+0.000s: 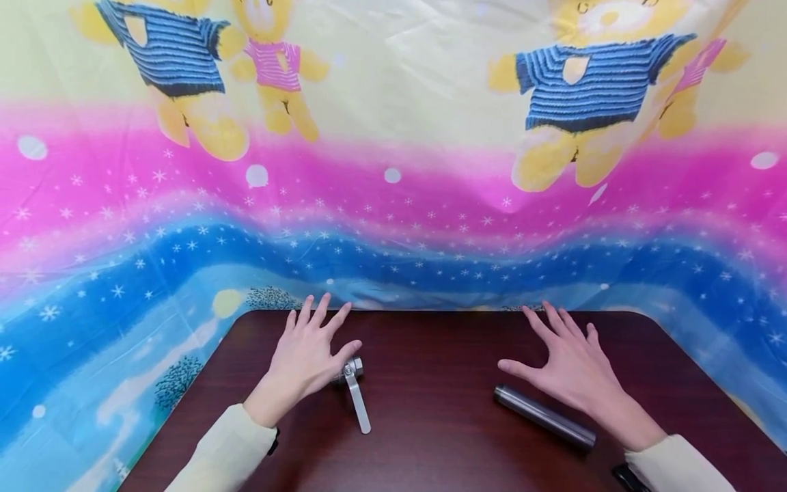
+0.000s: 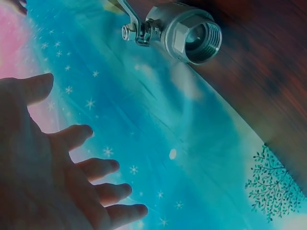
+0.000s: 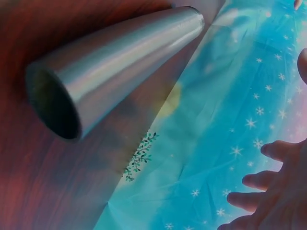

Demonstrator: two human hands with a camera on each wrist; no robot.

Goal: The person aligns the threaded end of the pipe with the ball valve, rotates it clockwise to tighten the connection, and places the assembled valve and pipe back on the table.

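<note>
On the left of the dark table lies a metal ball valve point(image 1: 353, 370) with a long flat lever handle point(image 1: 359, 406). My left hand point(image 1: 309, 354) is spread above and beside it, thumb near the valve body and partly in front of it. In the left wrist view the valve point(image 2: 184, 33) shows a threaded round opening, apart from the hand point(image 2: 53, 167). To the right lies a grey metal pipe point(image 1: 544, 416), hollow at its near end. Beyond it my right hand point(image 1: 574, 365) is spread with straight fingers. The right wrist view shows the pipe point(image 3: 120, 67) clear of the fingers point(image 3: 247, 201).
The dark reddish-brown table point(image 1: 430, 437) has rounded far corners. A cloth backdrop point(image 1: 393, 205) with printed bears and snowflakes hangs behind it and along both sides. Dark bands sit at both cream sleeves point(image 1: 227, 444).
</note>
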